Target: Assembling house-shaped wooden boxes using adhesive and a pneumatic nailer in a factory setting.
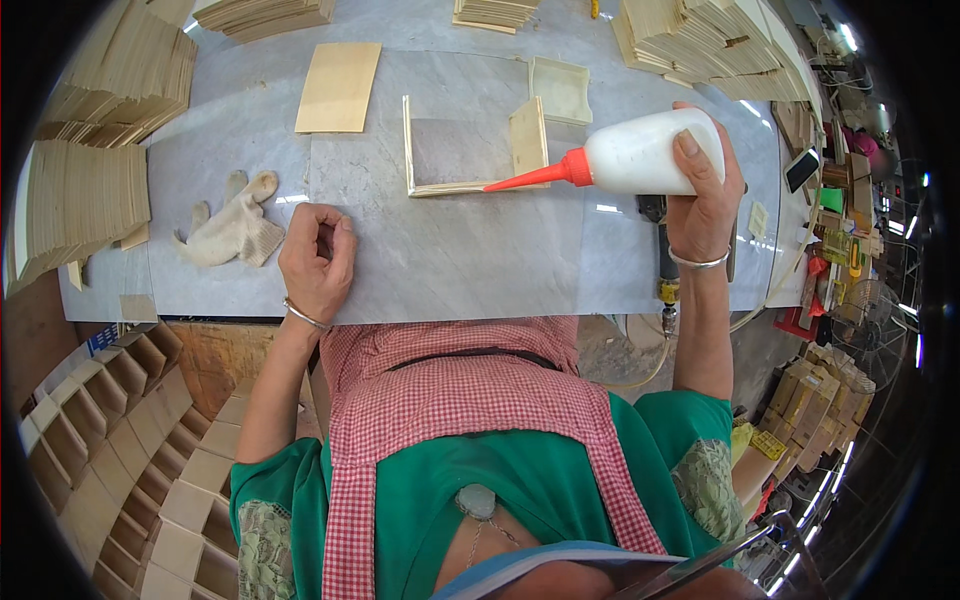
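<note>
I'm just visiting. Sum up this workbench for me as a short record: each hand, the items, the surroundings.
Right hand: grips a white bottle
Bottle tip: red nozzle at the near side of a three-sided wooden frame; contact unclear
Left hand: loosely curled, holding nothing visible
Left of that hand: pale glove
Beyond: flat wooden panel
Table: grey
Far left: stacked thin panels

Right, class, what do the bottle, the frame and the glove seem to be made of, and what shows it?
Bottle: probably plastic, smooth with a soft sheen, judging by its rounded, seamless-looking white body. Frame: pale, matte wood, perhaps plywood, given its tan faces and thin, lined edges. Glove: knitted fabric, possibly cotton, dull-surfaced, with a ribbed cuff.
</note>
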Tool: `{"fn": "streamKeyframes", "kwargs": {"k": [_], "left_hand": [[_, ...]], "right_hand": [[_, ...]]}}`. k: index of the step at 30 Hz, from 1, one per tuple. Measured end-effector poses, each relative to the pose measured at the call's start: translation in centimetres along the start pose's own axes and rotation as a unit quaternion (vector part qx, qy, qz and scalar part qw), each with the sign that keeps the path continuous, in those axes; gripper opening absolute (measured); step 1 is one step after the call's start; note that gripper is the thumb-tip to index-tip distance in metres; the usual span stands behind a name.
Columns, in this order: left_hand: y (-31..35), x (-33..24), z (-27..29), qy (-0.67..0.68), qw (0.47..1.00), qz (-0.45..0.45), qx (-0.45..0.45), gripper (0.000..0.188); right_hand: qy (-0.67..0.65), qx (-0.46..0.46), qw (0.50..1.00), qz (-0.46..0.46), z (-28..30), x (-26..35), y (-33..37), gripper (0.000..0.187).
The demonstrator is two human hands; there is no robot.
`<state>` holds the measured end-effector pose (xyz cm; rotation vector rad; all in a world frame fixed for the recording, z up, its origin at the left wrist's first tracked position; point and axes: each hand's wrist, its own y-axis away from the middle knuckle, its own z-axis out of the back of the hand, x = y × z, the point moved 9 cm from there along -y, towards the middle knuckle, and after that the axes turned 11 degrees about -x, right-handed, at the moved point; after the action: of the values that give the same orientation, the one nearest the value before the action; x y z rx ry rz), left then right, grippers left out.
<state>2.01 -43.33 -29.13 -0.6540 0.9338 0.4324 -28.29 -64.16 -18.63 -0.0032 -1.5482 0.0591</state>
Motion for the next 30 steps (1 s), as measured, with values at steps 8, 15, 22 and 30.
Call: {"fn": "streamKeyframes", "kwargs": {"k": [8,15,22,30], "left_hand": [[0.0,0.1,0.0,-0.007,1.000,0.003,-0.001,0.007],[0.1,0.5,-0.2,-0.003,1.000,0.004,0.001,0.007],[0.2,0.7,-0.2,-0.004,1.000,0.002,0.004,0.007],[0.2,0.8,-0.5,-0.006,1.000,0.001,0.016,0.006]], "right_hand": [[0.010,-0.029,0.999,0.007,2.6,0.1,-0.3,0.045],[0.011,-0.050,0.999,0.001,4.8,-0.4,-0.5,0.045],[0.000,-0.065,0.998,0.002,6.4,-0.5,-0.8,0.043],[-0.012,-0.073,0.997,-0.003,6.6,-0.7,-0.4,0.045]]}}
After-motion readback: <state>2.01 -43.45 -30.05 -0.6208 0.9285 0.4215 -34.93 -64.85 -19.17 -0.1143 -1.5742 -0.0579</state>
